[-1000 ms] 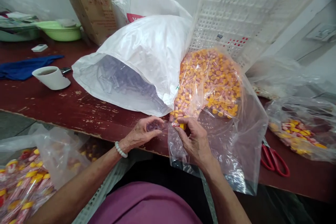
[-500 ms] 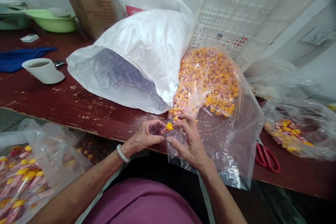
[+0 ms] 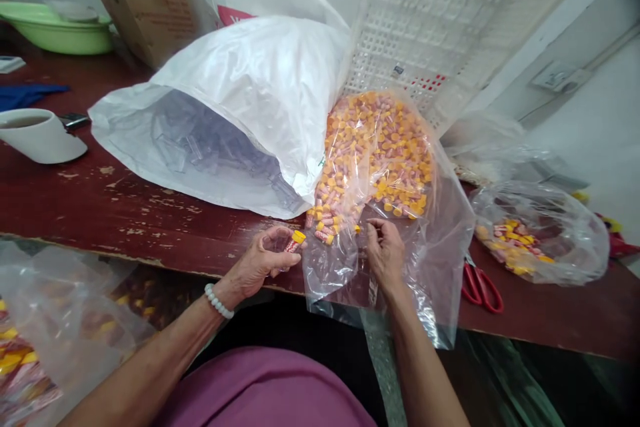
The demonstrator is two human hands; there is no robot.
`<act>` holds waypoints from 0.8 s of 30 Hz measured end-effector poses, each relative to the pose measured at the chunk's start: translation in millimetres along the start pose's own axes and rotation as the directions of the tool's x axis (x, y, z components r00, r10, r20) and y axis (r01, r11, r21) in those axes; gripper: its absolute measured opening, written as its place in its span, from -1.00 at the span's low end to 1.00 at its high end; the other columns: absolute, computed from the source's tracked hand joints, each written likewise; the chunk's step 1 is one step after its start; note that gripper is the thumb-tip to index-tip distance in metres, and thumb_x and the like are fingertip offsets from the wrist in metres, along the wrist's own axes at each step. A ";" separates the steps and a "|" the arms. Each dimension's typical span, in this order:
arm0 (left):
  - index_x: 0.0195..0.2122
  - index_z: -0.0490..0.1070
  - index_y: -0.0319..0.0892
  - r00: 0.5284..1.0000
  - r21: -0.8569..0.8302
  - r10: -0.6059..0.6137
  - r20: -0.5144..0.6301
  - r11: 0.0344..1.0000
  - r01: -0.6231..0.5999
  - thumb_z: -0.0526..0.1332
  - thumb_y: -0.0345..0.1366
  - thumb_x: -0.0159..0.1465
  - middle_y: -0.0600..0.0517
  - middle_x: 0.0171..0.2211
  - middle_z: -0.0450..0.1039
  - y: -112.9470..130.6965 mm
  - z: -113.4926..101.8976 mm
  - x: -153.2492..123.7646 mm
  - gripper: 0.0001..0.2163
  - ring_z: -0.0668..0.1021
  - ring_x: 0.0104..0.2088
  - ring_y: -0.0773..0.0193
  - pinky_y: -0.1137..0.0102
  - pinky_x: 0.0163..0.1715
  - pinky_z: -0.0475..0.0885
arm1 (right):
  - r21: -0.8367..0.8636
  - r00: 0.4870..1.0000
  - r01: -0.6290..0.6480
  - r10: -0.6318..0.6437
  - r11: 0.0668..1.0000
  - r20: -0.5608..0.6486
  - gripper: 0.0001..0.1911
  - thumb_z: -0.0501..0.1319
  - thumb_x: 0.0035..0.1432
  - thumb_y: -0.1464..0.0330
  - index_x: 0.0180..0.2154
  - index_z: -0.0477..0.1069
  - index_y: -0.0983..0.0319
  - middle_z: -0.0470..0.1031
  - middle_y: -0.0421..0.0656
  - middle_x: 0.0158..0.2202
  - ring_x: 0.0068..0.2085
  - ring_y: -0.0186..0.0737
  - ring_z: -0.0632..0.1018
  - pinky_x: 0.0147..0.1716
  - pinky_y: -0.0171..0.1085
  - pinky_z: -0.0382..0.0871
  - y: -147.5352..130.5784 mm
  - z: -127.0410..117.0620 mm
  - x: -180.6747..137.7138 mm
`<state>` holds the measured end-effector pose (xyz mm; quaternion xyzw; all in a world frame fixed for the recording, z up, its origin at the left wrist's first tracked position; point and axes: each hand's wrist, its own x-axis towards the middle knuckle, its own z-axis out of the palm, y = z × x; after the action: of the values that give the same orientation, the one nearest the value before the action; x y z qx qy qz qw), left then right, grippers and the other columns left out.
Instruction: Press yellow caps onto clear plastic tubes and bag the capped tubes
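My left hand (image 3: 267,259), with a bead bracelet at the wrist, holds a small yellow-capped tube (image 3: 293,242) with a red-and-white pattern between thumb and fingers. To its right, my right hand (image 3: 386,250) is over the clear plastic bag (image 3: 345,277), its fingers curled; whatever they may pinch is hidden. Many small yellow-capped pieces (image 3: 390,140) fill that bag, and several lie at its mouth close to my left hand. Behind my left hand, a white sack (image 3: 260,60) gapes toward me with clear plastic tubes (image 3: 185,147) inside.
Red-handled scissors (image 3: 483,288) and another bag of yellow-capped pieces (image 3: 540,233) lie at right. A white basket (image 3: 425,20) leans behind. A white cup (image 3: 43,137), green basin (image 3: 60,30) and cardboard box (image 3: 145,7) stand left. Below the table edge is a plastic bag (image 3: 55,307).
My right hand has left the tube in my left hand and moved right, its fingers curling. The left hand keeps the yellow-capped tube, now tilted upward. The view has shifted to the right.
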<state>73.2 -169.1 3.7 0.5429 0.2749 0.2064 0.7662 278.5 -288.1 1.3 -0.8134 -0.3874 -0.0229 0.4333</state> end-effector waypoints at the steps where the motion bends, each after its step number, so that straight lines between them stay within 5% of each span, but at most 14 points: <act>1: -0.24 0.27 -0.18 1.000 -0.008 -0.003 0.014 1.000 0.003 0.35 -0.36 -0.01 0.05 -0.34 0.49 -0.1 -0.1 -1.1 -0.67 0.37 -0.59 0.49 0.60 -0.71 0.10 | -0.028 1.000 -0.023 0.023 0.999 0.005 -0.72 0.07 0.16 0.22 -0.24 0.41 0.26 0.47 -0.06 -0.28 -0.31 -0.19 0.46 -0.26 -0.18 0.34 9.9 5.3 7.6; 6: -0.20 0.29 -0.18 1.000 0.085 0.020 -0.005 0.996 -0.019 0.35 -0.32 -0.01 0.03 -0.35 0.50 4.1 5.7 -6.4 -0.64 0.49 -0.48 0.35 0.59 -0.70 0.22 | -0.027 0.999 -0.008 0.010 1.000 0.049 -0.77 0.19 0.01 0.25 -0.33 0.44 0.27 0.49 -0.05 -0.33 -0.28 -0.14 0.44 -0.19 -0.13 0.29 31.7 27.7 24.5; 11: -0.31 0.37 -0.26 0.989 0.293 0.146 -0.023 0.947 -0.132 0.33 -0.36 -0.01 0.03 -0.37 0.46 9.4 9.8 -5.1 -0.76 0.47 -0.39 0.35 0.49 -0.41 0.36 | 0.091 0.999 -0.052 0.053 0.994 -0.010 -0.69 0.10 0.17 0.19 -0.20 0.40 0.27 0.47 -0.08 -0.31 -0.32 -0.21 0.46 -0.29 -0.20 0.35 0.9 0.9 6.5; 14: -0.32 0.40 -0.27 0.982 0.432 0.182 0.054 0.883 -0.187 0.28 -0.38 0.03 0.05 -0.41 0.43 10.2 15.0 -5.2 -0.82 0.44 -0.41 0.36 0.48 -0.39 0.33 | 0.315 0.981 0.088 -0.136 0.945 0.135 -0.80 0.11 0.21 0.28 -0.15 0.39 0.20 0.48 -0.13 -0.23 -0.22 -0.25 0.49 -0.22 -0.25 0.37 -40.1 -16.0 -15.6; 18: -0.25 0.42 -0.25 0.951 0.591 0.241 0.196 0.745 -0.310 0.20 -0.43 0.07 0.03 -0.35 0.46 12.4 23.9 -9.1 -0.80 0.45 -0.37 0.30 0.44 -0.35 0.31 | 0.355 0.876 0.335 -0.427 0.873 0.223 -0.82 0.12 0.20 0.43 -0.14 0.38 0.16 0.48 -0.14 -0.18 -0.12 -0.27 0.48 -0.10 -0.26 0.36 -78.6 -16.0 -35.9; 24: -0.34 0.41 -0.26 0.951 0.675 0.245 0.186 0.672 -0.305 0.19 -0.48 0.00 0.09 -0.46 0.39 14.8 23.7 -12.8 -0.83 0.37 -0.46 0.35 0.47 -0.46 0.22 | 0.249 0.885 0.343 -0.400 0.906 0.237 -0.63 0.18 0.14 0.37 0.01 0.27 0.15 0.33 -0.06 0.03 0.06 -0.14 0.38 0.05 -0.10 0.29 -76.9 -17.5 -37.4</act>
<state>78.5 -189.1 26.3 0.8337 0.2163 0.1790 0.4754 207.6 -298.6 51.1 -0.6709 -0.5946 0.0495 0.4404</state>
